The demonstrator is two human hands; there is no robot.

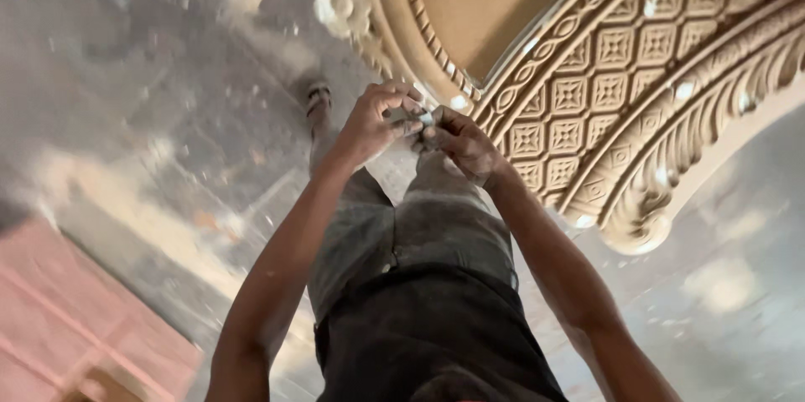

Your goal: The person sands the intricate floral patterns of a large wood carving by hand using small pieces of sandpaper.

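Both of my hands meet in front of me, above my legs. My left hand (377, 121) and my right hand (459, 144) pinch together a small greyish piece (417, 119), perhaps a scrap of abrasive paper; it is mostly hidden by my fingers. Just beyond the hands lies a large carved wooden panel (637, 75), tan in colour, with an arched frame of square rosettes, leaf scrolls and a beaded edge. The hands are close to its inner beaded rim but I cannot tell whether they touch it.
The dusty grey stone floor (168, 117) is strewn with pale powder and chips. My sandalled foot (317, 98) stands on it beside the panel. A pinkish board (67, 318) lies at the lower left. I wear dusty grey trousers and a dark shirt.
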